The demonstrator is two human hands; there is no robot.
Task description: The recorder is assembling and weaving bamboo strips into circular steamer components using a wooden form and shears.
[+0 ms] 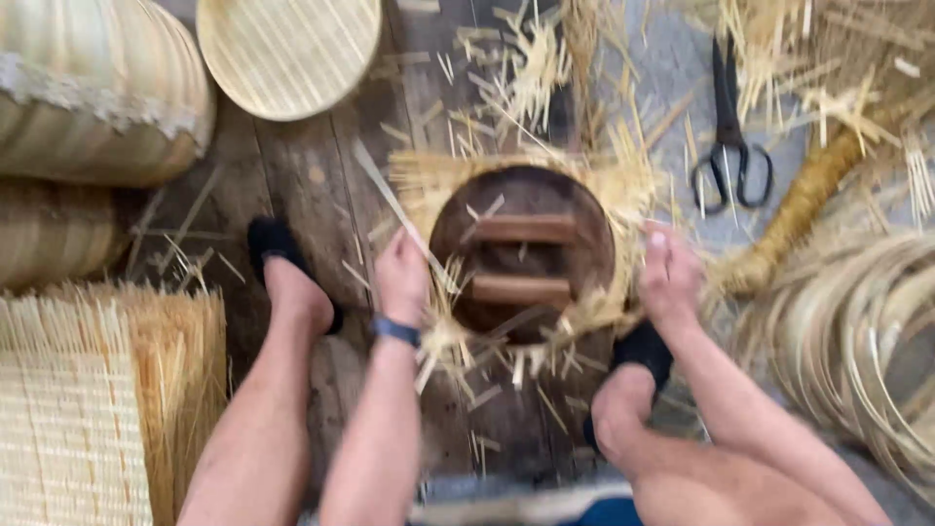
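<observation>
Round wooden disc [523, 253] w/ two raised cross bars sits at frame centre on the plank floor [292, 185], pressed on top of a woven straw mat [623, 190] whose frayed ends stick out all round the rim. Left hand [401, 278] is at the disc's 9 o'clock, fingers curled shut on a thin pale strip [385, 190] that runs up toward 11 o'clock. Right hand [667, 278] is at 3 o'clock, fingers bent down onto the mat fringe at the disc edge; pic is blurred, so can't tell if it pinches strands or just presses them. Feet in dark slippers sit at approx 8 and 5 o'clock of the disc.

Round about: black scissors [730, 156] at 1–2 o'clock, well apart from both hands; a wrapped straw bundle [804, 200] at 3 o'clock beyond the right hand; coiled thin strips [857, 331] at 4 o'clock; a shallow woven tray [287, 49] at 11 o'clock; stacked woven pieces at 9–10 o'clock; a flat mat w/ fringe [68, 409] at 7–8 o'clock. Loose offcuts litter the floor.

Risks, as I judge: the strip is thin & under pull, so it could snap or slice a finger. The disc is held only by its own weight, so a hard tug may slide it off centre & skew the edge. Dry strand ends near the right hand may splinter into skin. Bare legs near the offcuts may get pricked too.
</observation>
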